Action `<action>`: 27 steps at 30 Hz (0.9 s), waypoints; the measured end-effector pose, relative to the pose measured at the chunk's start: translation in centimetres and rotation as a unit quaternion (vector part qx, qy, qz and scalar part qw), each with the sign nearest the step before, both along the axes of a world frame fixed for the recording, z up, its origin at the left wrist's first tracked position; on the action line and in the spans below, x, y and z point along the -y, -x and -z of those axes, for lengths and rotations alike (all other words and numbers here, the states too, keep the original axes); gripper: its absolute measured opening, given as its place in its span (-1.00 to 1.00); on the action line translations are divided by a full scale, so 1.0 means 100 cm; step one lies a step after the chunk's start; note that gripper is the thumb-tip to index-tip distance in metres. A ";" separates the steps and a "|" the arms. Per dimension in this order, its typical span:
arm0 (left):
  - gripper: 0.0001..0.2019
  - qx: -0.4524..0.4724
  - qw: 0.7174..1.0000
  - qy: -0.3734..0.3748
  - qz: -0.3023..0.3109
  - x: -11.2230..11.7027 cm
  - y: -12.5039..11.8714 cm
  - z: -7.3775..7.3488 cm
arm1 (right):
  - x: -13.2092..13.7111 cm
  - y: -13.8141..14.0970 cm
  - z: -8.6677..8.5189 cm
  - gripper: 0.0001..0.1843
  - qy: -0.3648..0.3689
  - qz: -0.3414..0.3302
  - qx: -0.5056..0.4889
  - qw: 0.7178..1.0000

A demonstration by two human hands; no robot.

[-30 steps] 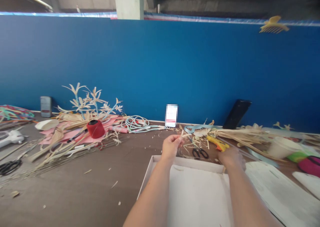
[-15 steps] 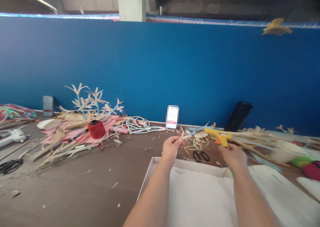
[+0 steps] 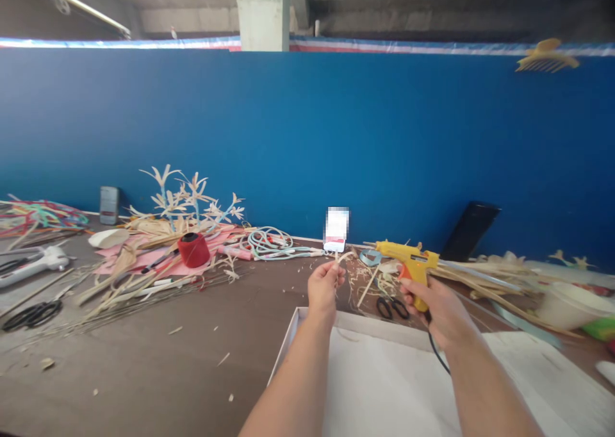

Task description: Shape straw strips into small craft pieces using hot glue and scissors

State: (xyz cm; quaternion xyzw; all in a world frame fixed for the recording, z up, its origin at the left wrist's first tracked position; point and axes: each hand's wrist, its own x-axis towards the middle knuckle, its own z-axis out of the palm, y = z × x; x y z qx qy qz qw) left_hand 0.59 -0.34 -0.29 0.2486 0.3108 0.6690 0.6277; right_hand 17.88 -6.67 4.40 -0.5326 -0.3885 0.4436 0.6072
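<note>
My right hand [image 3: 439,305] is wrapped round the handle of a yellow hot glue gun [image 3: 408,261], its nozzle pointing left. A clear glue stick [image 3: 480,275] sticks out of the gun's back, and a black cord runs down from the handle. My left hand [image 3: 325,288] is closed in a pinch on a thin pale strip [image 3: 342,256], whose tip rises above the fingers. A gap separates the nozzle from the strip. Black-handled scissors [image 3: 391,307] lie between the hands on the brown table, among pale shavings. Beneath my forearms is a shallow white box [image 3: 375,325].
Pale husk-like flowers on blue stems [image 3: 196,197] stand at the left behind a red thread spool [image 3: 193,250]. A lit phone [image 3: 336,230] leans at the blue partition [image 3: 298,129]. More scissors [image 3: 33,314] lie far left; a white cup [image 3: 571,304] is at right.
The glue gun is now gripped by its handle, raised and turned fully into view. My left hand still pinches the strip. The whole view has shifted slightly, moving the scene rightward.
</note>
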 end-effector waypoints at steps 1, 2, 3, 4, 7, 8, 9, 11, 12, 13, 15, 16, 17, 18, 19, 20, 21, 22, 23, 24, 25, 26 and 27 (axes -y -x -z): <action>-0.69 0.005 1.000 0.002 -0.003 0.000 0.000 0.000 | 0.000 0.001 0.001 -0.73 -0.003 -0.018 -0.011 1.000; -0.69 0.010 1.000 0.003 -0.004 0.000 0.000 0.000 | 0.001 0.002 0.003 -0.76 -0.008 -0.040 -0.020 0.999; -0.69 0.013 1.000 0.005 -0.004 0.000 0.000 0.000 | 0.001 0.002 0.004 -0.75 -0.011 -0.062 -0.028 0.998; -0.69 0.016 1.000 0.006 -0.004 0.000 0.000 0.000 | 0.001 0.003 0.006 -0.72 -0.013 -0.082 -0.036 0.996; -0.68 0.019 1.000 0.007 -0.007 -0.001 0.000 0.000 | 0.001 0.006 0.007 -0.68 -0.008 -0.122 -0.059 0.991; -0.68 0.017 1.000 0.008 -0.009 -0.001 0.000 0.000 | 0.001 0.006 0.007 -0.70 -0.002 -0.127 -0.066 0.990; -0.68 0.014 1.000 0.007 -0.010 -0.001 0.000 0.000 | 0.002 0.007 0.008 -0.73 0.004 -0.129 -0.071 0.989; -0.68 0.006 1.000 0.002 -0.014 -0.001 0.000 0.001 | 0.002 0.008 0.008 -0.75 0.016 -0.132 -0.072 0.989; -0.68 0.001 1.000 0.000 -0.016 -0.001 0.000 0.002 | 0.001 0.008 0.009 -0.75 0.019 -0.132 -0.070 0.989; -0.68 -0.004 1.000 -0.003 -0.018 -0.002 0.000 0.003 | 0.001 0.008 0.010 -0.74 0.021 -0.134 -0.066 0.989; -0.68 -0.013 1.000 -0.006 -0.022 -0.002 0.000 0.004 | 0.000 0.008 0.012 -0.71 0.022 -0.135 -0.061 0.989; -0.68 -0.018 1.000 -0.006 -0.023 -0.002 0.000 0.005 | 0.000 0.008 0.012 -0.71 0.024 -0.135 -0.061 0.989; -0.68 -0.023 0.999 -0.006 -0.024 -0.003 0.000 0.005 | 0.000 0.008 0.013 -0.71 0.025 -0.136 -0.061 0.989; -0.67 -0.027 0.999 -0.006 -0.026 -0.003 0.000 0.005 | 0.000 0.008 0.013 -0.71 0.026 -0.137 -0.061 0.988; -0.68 -0.031 0.999 -0.007 -0.027 -0.003 0.000 0.005 | 0.000 0.008 0.013 -0.70 0.026 -0.141 -0.061 0.988; -0.68 -0.035 0.999 -0.009 -0.028 -0.002 0.000 0.005 | 0.001 0.009 0.012 -0.70 0.026 -0.146 -0.062 0.987; -0.68 -0.038 0.999 -0.010 -0.029 -0.002 -0.001 0.005 | 0.002 0.009 0.011 -0.70 0.026 -0.153 -0.063 0.986; -0.68 -0.042 0.999 -0.011 -0.030 -0.002 -0.001 0.004 | 0.003 0.010 0.010 -0.71 0.027 -0.158 -0.065 0.985; -0.68 -0.045 0.998 -0.012 -0.032 -0.002 -0.001 0.003 | 0.004 0.011 0.009 -0.72 0.030 -0.163 -0.068 0.984; -0.68 -0.049 0.998 -0.013 -0.034 -0.001 -0.001 0.003 | 0.005 0.012 0.008 -0.73 0.033 -0.166 -0.070 0.983; -0.68 -0.051 0.998 -0.013 -0.036 -0.001 0.000 0.002 | 0.005 0.014 0.007 -0.73 0.035 -0.166 -0.068 0.983; -0.68 -0.053 0.998 -0.015 -0.038 -0.001 0.000 0.002 | 0.006 0.015 0.006 -0.73 0.031 -0.158 -0.055 0.985; -0.68 -0.055 0.998 -0.017 -0.040 0.000 0.000 0.001 | 0.006 0.016 0.006 -0.73 0.025 -0.146 -0.038 0.988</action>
